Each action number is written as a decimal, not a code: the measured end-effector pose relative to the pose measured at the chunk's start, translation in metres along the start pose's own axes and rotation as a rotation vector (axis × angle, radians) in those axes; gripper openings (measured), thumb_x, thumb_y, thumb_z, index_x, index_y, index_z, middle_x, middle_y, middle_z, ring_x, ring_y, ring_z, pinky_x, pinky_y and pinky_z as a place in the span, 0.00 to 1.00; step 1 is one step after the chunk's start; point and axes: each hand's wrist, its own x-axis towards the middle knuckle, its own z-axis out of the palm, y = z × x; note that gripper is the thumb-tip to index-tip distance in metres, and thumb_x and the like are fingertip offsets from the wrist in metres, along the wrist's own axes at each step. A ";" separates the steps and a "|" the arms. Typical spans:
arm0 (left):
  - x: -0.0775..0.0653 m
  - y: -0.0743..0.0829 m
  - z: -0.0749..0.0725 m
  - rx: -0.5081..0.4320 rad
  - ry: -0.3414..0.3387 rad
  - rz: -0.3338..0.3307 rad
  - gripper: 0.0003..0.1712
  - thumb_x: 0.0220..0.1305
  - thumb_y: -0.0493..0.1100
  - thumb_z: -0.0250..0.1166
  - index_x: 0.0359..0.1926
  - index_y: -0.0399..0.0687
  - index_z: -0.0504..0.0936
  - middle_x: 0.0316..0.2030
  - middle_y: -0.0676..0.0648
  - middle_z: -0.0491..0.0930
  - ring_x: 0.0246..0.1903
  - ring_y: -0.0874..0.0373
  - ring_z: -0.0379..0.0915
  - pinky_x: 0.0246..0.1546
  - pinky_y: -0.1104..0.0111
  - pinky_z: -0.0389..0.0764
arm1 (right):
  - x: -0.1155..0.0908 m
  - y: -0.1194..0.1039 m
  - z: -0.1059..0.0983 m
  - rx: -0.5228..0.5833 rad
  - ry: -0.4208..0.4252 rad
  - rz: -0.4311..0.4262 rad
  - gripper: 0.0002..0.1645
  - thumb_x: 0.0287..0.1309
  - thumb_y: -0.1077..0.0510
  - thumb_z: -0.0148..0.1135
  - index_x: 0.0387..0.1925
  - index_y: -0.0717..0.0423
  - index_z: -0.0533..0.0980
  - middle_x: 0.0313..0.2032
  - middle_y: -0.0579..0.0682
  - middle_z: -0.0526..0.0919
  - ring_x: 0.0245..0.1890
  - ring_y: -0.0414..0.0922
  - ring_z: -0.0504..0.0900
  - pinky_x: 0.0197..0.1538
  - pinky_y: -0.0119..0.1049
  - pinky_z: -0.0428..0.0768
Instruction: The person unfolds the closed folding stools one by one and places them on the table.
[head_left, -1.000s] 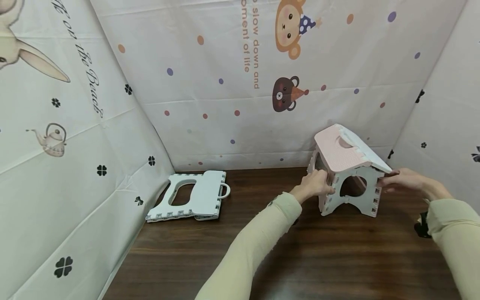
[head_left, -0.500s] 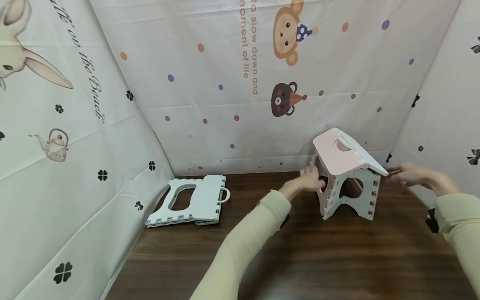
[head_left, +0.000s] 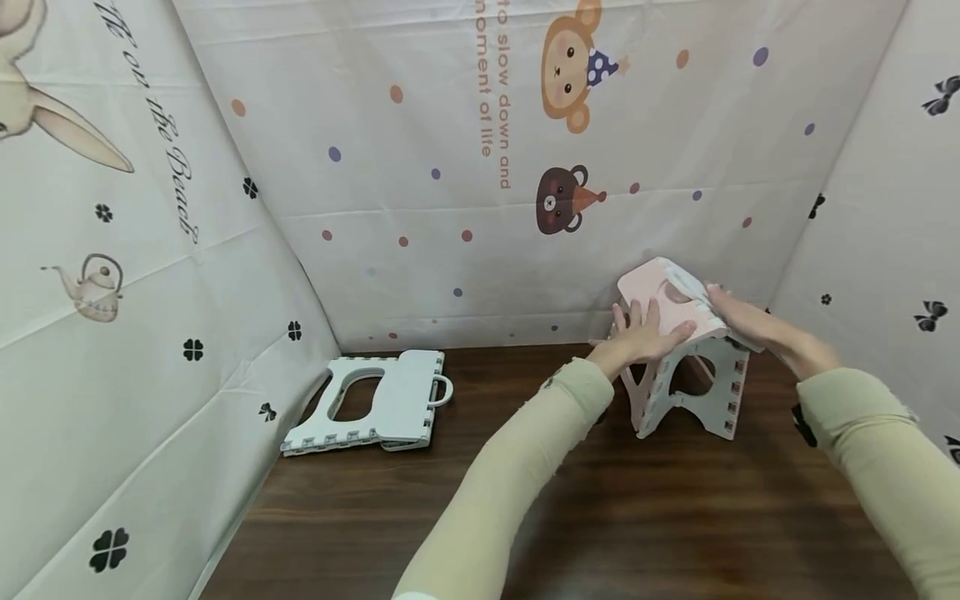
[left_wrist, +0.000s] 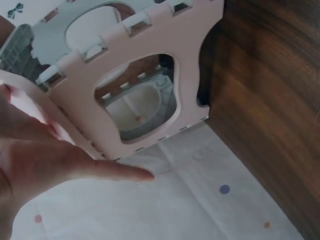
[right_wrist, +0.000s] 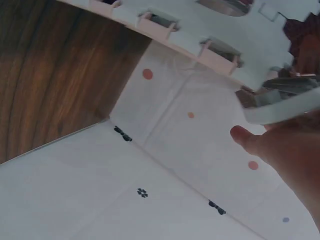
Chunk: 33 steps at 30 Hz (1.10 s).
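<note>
A pink-and-white folding step stool [head_left: 726, 379] stands on its legs at the right, its two-part top peaked like a roof. My left hand [head_left: 637, 340] lies with spread fingers against the pink top half [head_left: 643, 279]. On the other slope, my right hand [head_left: 746, 321] rests on the white top half [head_left: 686, 282]. The left wrist view shows the pink leg panel [left_wrist: 75, 90] with its large cutout, and my extended thumb beside it. In the right wrist view my right hand [right_wrist: 287, 152] is at the edge of a white panel [right_wrist: 282, 107], its fingers mostly hidden.
A second, white folding stool [head_left: 408, 396] lies folded flat at the left, its loop handle [head_left: 447, 390] facing right. The brown wood-grain table [head_left: 360, 517] is bordered by printed fabric walls [head_left: 450, 267] at left, back and right. The standing stool is close to the back wall.
Both hands have moved up from the stool's lower sides onto the two slopes of its top. The right hand came in leftward from the outer edge. The folded stool stays put.
</note>
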 end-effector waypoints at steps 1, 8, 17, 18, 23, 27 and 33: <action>0.001 0.000 0.000 0.001 -0.010 -0.004 0.46 0.60 0.81 0.37 0.73 0.78 0.35 0.76 0.62 0.31 0.76 0.57 0.19 0.66 0.33 0.43 | 0.001 0.002 0.001 0.003 -0.009 -0.021 0.42 0.72 0.39 0.13 0.72 0.66 0.27 0.69 0.70 0.16 0.67 0.72 0.17 0.63 0.72 0.25; 0.003 -0.002 0.000 -0.002 -0.010 0.007 0.45 0.59 0.82 0.38 0.73 0.80 0.35 0.76 0.63 0.33 0.76 0.58 0.18 0.65 0.32 0.45 | 0.002 0.007 -0.003 -0.041 -0.022 0.001 0.39 0.74 0.41 0.15 0.73 0.63 0.28 0.69 0.73 0.22 0.68 0.75 0.24 0.63 0.74 0.34; 0.005 -0.003 0.005 0.019 0.025 -0.003 0.47 0.58 0.82 0.37 0.74 0.77 0.38 0.76 0.61 0.35 0.76 0.57 0.21 0.64 0.31 0.48 | -0.001 0.007 -0.002 -0.154 0.048 0.027 0.37 0.75 0.44 0.20 0.72 0.66 0.38 0.70 0.76 0.37 0.68 0.78 0.40 0.64 0.73 0.46; 0.005 -0.002 0.005 0.021 0.021 -0.005 0.47 0.58 0.82 0.37 0.74 0.77 0.37 0.76 0.61 0.35 0.76 0.57 0.21 0.64 0.31 0.48 | -0.002 0.007 -0.003 -0.161 0.052 0.033 0.37 0.75 0.44 0.21 0.72 0.66 0.38 0.70 0.76 0.38 0.67 0.78 0.41 0.64 0.73 0.46; 0.006 -0.002 0.003 0.025 0.007 -0.019 0.47 0.58 0.82 0.40 0.74 0.77 0.39 0.76 0.61 0.35 0.76 0.59 0.23 0.65 0.33 0.49 | -0.003 0.006 -0.004 -0.168 0.037 0.060 0.37 0.75 0.43 0.22 0.72 0.65 0.38 0.69 0.77 0.37 0.67 0.78 0.39 0.64 0.73 0.43; 0.007 0.001 0.001 0.074 0.025 -0.035 0.48 0.57 0.82 0.43 0.74 0.76 0.42 0.76 0.61 0.36 0.76 0.58 0.23 0.66 0.35 0.50 | -0.001 0.005 -0.004 -0.247 0.024 0.063 0.37 0.76 0.44 0.25 0.72 0.67 0.40 0.69 0.77 0.37 0.68 0.78 0.36 0.64 0.73 0.40; 0.007 0.005 0.008 0.179 0.079 -0.060 0.49 0.54 0.83 0.44 0.74 0.76 0.46 0.76 0.61 0.38 0.76 0.59 0.26 0.67 0.38 0.52 | 0.001 0.008 0.001 -0.415 0.050 0.055 0.35 0.76 0.48 0.27 0.70 0.71 0.47 0.69 0.78 0.41 0.66 0.81 0.37 0.61 0.76 0.40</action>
